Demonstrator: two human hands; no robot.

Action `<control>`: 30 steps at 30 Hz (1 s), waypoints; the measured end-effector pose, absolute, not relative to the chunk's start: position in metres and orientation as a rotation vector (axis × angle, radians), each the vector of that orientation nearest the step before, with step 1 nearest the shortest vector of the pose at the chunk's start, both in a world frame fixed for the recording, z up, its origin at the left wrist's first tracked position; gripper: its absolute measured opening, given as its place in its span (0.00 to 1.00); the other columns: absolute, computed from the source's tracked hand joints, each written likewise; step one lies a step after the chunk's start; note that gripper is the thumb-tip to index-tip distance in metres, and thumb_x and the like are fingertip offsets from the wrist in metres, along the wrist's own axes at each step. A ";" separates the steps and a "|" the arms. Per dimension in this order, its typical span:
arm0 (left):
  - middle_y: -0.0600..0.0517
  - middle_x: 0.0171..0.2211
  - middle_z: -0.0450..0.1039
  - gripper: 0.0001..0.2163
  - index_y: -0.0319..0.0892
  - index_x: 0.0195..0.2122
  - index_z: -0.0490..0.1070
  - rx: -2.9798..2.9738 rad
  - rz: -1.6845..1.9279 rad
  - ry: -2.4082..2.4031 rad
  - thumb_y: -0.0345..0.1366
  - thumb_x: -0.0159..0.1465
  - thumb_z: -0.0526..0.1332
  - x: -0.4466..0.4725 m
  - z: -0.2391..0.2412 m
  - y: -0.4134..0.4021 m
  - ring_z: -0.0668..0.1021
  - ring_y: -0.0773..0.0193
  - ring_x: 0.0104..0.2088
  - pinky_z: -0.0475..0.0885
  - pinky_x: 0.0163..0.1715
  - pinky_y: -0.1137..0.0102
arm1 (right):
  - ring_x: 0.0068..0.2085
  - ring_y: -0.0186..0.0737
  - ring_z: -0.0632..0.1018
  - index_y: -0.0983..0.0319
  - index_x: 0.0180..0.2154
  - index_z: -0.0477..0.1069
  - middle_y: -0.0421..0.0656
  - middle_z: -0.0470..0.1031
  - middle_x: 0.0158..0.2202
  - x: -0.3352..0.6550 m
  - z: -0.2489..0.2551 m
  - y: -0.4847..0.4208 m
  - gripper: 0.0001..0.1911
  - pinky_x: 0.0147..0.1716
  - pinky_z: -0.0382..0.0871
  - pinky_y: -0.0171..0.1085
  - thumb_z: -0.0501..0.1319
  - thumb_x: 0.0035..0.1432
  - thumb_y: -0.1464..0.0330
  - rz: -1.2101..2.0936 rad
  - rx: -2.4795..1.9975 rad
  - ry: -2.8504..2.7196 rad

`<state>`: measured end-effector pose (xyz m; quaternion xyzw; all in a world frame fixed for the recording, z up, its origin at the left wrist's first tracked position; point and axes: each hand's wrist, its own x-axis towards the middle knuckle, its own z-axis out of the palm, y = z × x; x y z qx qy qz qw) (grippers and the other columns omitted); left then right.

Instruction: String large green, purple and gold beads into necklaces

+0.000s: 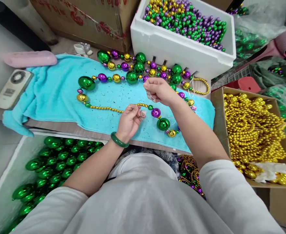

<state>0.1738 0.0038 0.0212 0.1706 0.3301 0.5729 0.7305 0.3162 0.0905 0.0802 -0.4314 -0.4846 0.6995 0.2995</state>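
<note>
My left hand point(130, 121), with a green bangle on the wrist, is pinched on a thin thread beside a purple ball point(155, 112) of a bead strand point(109, 109) lying on the turquoise towel point(57, 94). My right hand point(159, 90) is raised just above the strand, fingers closed on the other end of the thread. The strand runs from small gold beads to a large green ball point(163, 123) and a gold ball near the towel's front edge. More finished strands with big green, purple and gold balls point(133, 70) lie at the towel's far side.
A white foam box point(179, 45) of mixed small beads stands behind the towel. A cardboard box of gold bead strands point(252, 130) is on the right. A tray of large green balls point(55, 159) sits at the lower left. A remote control point(12, 87) lies at left.
</note>
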 end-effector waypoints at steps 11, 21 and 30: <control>0.57 0.17 0.64 0.10 0.40 0.23 0.64 0.428 1.243 0.916 0.28 0.58 0.63 0.173 -0.010 0.002 0.69 0.72 0.21 0.66 0.26 0.77 | 0.12 0.23 0.52 0.60 0.22 0.53 0.28 0.49 0.12 0.311 0.015 0.092 0.21 0.10 0.41 0.25 0.67 0.53 0.70 1.908 -1.549 -0.831; 0.53 0.23 0.71 0.08 0.38 0.29 0.70 0.427 1.046 1.037 0.34 0.55 0.68 0.166 0.003 0.003 0.77 0.67 0.26 0.66 0.21 0.76 | 0.14 0.23 0.54 0.61 0.23 0.58 0.29 0.52 0.14 0.317 0.044 0.079 0.20 0.11 0.43 0.24 0.70 0.49 0.64 1.869 -1.338 -1.031; 0.49 0.22 0.73 0.04 0.34 0.23 0.74 0.574 0.818 1.123 0.26 0.52 0.68 0.170 0.002 0.011 0.72 0.71 0.20 0.67 0.22 0.74 | 0.15 0.25 0.56 0.61 0.24 0.59 0.30 0.53 0.14 0.304 0.055 0.070 0.16 0.11 0.46 0.25 0.65 0.55 0.63 1.792 -1.307 -1.190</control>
